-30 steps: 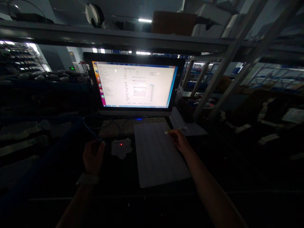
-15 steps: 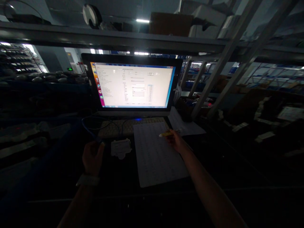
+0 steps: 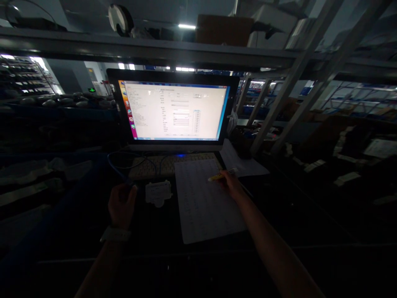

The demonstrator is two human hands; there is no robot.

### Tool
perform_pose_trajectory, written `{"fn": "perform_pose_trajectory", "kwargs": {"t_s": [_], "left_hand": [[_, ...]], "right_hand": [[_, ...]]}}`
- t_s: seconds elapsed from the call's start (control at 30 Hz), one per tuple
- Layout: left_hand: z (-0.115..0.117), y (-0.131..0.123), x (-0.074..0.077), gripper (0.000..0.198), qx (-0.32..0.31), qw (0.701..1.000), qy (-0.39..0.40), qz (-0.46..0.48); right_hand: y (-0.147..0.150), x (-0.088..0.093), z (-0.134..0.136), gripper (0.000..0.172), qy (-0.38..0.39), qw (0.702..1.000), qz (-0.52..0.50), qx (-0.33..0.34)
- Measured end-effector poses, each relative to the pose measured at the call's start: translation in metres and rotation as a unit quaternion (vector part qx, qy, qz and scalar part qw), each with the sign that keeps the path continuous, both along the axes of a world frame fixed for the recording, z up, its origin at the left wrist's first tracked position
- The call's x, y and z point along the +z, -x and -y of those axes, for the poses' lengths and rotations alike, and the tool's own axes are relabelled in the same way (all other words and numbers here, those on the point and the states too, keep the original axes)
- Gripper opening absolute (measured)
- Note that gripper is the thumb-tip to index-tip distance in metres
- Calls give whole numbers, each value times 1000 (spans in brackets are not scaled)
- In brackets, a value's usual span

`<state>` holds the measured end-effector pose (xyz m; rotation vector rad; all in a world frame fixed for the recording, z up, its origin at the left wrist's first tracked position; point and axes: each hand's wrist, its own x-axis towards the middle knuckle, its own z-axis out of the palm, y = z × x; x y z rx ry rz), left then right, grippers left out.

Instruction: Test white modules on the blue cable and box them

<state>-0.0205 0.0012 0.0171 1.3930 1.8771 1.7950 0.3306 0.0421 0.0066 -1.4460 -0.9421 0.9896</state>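
Over the printed sheet, my right hand (image 3: pixel 231 185) is closed around a yellow marker pen (image 3: pixel 216 177), its pale tip pointing left. The sheet (image 3: pixel 206 211) lies slanted on the dark desk and overlaps the keyboard's right part. My left hand (image 3: pixel 122 205), with a pale band at the wrist, is closed in a pinch where a blue cable (image 3: pixel 115 169) runs down to the fingers; the cable's end is too dark to make out. A small white plate-like part with printing (image 3: pixel 158 193) lies between my left hand and the sheet.
Behind the hands stand a keyboard (image 3: pixel 149 165) and a lit monitor (image 3: pixel 176 111) showing a form. More paper (image 3: pixel 242 163) lies right of the keyboard. A metal shelf (image 3: pixel 173 49) crosses above, with a cardboard box (image 3: pixel 223 30). A blue bin (image 3: pixel 77 198) stands left.
Very little differs. My right hand and the yellow marker pen have shifted slightly over the sheet; my left hand stays in the same place.
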Motion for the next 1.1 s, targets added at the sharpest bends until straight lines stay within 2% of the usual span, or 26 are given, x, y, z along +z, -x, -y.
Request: {"fn": "perform_pose_trajectory", "kwargs": {"t_s": [0.27,0.63,0.87,1.1], "left_hand": [[0,2,-1,42,2,1000,-5,-9],[1,0,1,41,1,1000,5,-16],[0,0,2,40,1,1000,5,-17],[-2,2,-2,38,4,1000,-13,-17]], "right_hand": [[3,-2,2,36,-10,995,85,49],[3,-6,2,35,-14,988,123,94],[3,-7,2,37,-23,985,131,108],[5,-2,4,39,-33,986,138,92]]}}
